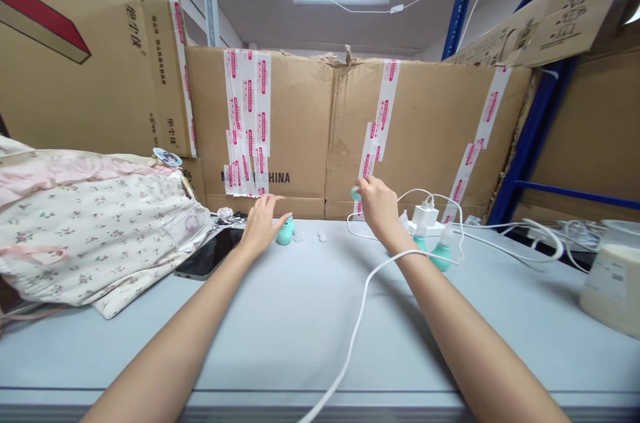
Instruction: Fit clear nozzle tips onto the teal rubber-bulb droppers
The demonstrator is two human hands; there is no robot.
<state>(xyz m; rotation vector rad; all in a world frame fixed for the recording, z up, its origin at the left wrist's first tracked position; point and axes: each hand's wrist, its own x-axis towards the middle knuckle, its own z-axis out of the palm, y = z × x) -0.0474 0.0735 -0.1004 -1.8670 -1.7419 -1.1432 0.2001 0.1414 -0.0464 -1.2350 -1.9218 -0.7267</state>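
My right hand (379,208) is raised above the table, its fingers pinching a small teal piece (355,193) that looks rounded or ring-like. My left hand (261,226) is at the back left of the table, thumb apart from the fingers, with nothing visible in it. Just beside its thumb stand small teal bulbs (285,233), one partly behind the other. To their right lie two small clear caps or tips (299,236). Beyond my right wrist sit teal bulbs with clear nozzles (442,254), partly hidden by my arm and a cable.
A white cable (361,323) runs across the table and over my right forearm to a white plug (425,216). Left are a black phone (210,255) and a floral cloth bag (100,230). A cream-filled container (613,283) stands right. Cardboard (300,123) walls the back.
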